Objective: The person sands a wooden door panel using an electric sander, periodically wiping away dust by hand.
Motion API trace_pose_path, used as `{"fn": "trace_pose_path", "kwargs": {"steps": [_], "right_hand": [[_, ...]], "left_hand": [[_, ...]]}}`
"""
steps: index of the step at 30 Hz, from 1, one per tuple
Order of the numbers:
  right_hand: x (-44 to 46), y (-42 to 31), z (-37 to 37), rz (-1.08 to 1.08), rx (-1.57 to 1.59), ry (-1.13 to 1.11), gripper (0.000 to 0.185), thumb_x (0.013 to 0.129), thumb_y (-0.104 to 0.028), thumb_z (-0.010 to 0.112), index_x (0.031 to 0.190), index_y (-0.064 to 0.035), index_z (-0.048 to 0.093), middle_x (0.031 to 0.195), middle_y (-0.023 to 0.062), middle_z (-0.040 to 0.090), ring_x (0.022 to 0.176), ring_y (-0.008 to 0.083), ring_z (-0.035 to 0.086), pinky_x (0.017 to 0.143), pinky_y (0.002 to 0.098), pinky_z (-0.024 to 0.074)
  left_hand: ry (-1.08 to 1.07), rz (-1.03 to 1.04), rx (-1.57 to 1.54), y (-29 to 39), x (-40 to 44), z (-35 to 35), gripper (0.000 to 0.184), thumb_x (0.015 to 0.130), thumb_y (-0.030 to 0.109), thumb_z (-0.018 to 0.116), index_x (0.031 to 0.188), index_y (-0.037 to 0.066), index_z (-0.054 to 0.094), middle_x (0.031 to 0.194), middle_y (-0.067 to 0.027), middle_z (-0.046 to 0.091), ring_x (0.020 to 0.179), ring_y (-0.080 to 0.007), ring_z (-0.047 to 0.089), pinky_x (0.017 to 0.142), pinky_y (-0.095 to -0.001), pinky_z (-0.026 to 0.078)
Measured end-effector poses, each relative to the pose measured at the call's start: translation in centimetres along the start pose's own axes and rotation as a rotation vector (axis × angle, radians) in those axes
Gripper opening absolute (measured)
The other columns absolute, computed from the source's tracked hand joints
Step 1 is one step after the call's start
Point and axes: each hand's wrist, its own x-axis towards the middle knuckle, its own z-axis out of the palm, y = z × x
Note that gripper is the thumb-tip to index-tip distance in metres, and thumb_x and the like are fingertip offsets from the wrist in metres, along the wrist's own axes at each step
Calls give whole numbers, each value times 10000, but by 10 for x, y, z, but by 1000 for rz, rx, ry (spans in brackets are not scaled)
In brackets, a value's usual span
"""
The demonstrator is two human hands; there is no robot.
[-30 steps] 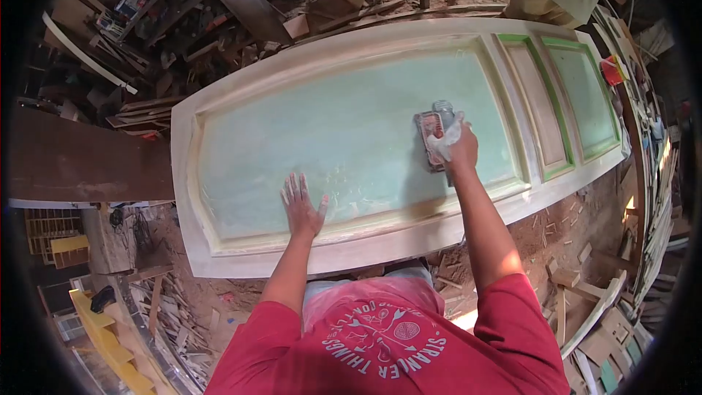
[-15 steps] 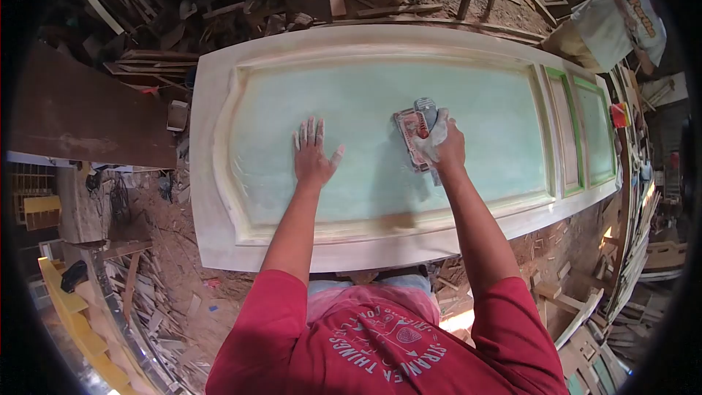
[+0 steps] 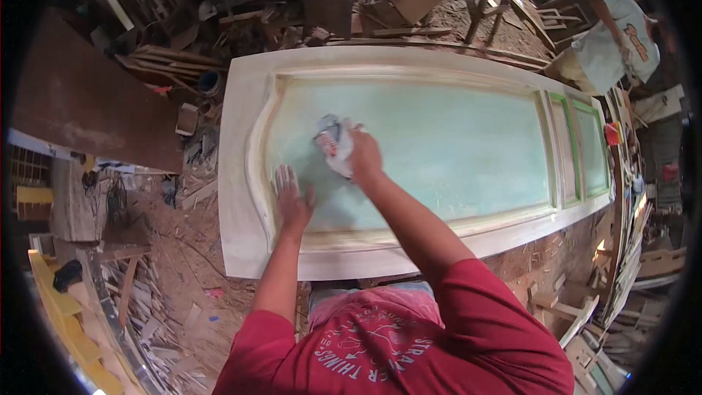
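Note:
A wooden door (image 3: 245, 124) lies flat in front of me, with a pale green large panel (image 3: 439, 146) inside a raised moulding. My right hand (image 3: 363, 155) is wrapped round a sander (image 3: 331, 143), which rests on the left part of this panel. The sander is somewhat blurred, and fingers cover part of it. My left hand (image 3: 294, 201) lies open with dusty fingertips, at the panel's lower left corner near the moulding, a little below the sander and apart from it.
Two small green-edged panels (image 3: 578, 146) are at the door's right end. A person in a printed light shirt (image 3: 621, 40) stands at the upper right. Wood scraps (image 3: 150, 314) cover the ground at lower left. A brown board (image 3: 88, 110) lies to the left.
My right hand has moved left with the sander across the panel. My left hand has shifted down and slightly left toward the moulding. The view has shifted a little.

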Motion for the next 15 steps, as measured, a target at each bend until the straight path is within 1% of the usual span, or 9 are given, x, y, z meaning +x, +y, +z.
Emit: {"fn": "trace_pose_path", "kwargs": {"steps": [2,4,7,10,11,13,15], "right_hand": [[1,-12,26,-76,80,73,711,891,-463,808,1410,-14,622,1193,346,713,995,521,753,867,573,632],[3,-26,44,-80,61,12,690,847,-378,831,1410,-33,630,1198,310,709,996,477,764,852,551,644],[-1,-46,34,-91,-41,-74,670,839,-325,829,1409,-40,621,1194,277,703,1020,436,765,835,521,656],[-5,-22,31,-108,-15,5,646,857,-290,817,1405,-31,593,1175,261,697,1045,417,760,827,491,662],[-4,-8,27,-95,-44,24,651,863,-304,818,1407,-34,585,1174,262,697,1047,418,759,829,490,662],[-3,27,11,-67,-103,57,660,875,-332,819,1411,-41,568,1173,263,696,1051,420,758,834,488,661],[-3,62,-20,19,-101,68,662,880,-353,821,1413,-52,569,1182,267,698,1053,431,757,842,503,658]], "left_hand": [[-44,-65,-127,3,-14,-6,906,1110,463,613,1757,-56,248,1816,-301,287,1699,-474,244,1394,-615,162],[-80,-160,-278,11,-25,-18,862,1124,404,604,1752,-69,250,1808,-314,292,1693,-494,244,1391,-610,171],[165,3,-244,-8,-36,14,826,1141,370,579,1747,-83,247,1804,-332,282,1690,-503,244,1383,-619,182],[101,11,-109,-4,-24,28,842,1142,392,565,1749,-89,235,1809,-345,255,1703,-496,214,1391,-617,152],[53,-1,-32,3,-23,32,857,1138,405,568,1750,-91,230,1812,-344,245,1708,-492,198,1392,-619,137],[-46,-24,123,41,-10,19,887,1131,430,574,1751,-97,221,1819,-342,225,1719,-484,168,1396,-623,107],[-19,-2,126,70,1,26,917,1120,444,584,1753,-100,206,1826,-340,208,1726,-479,143,1396,-632,83]]}}
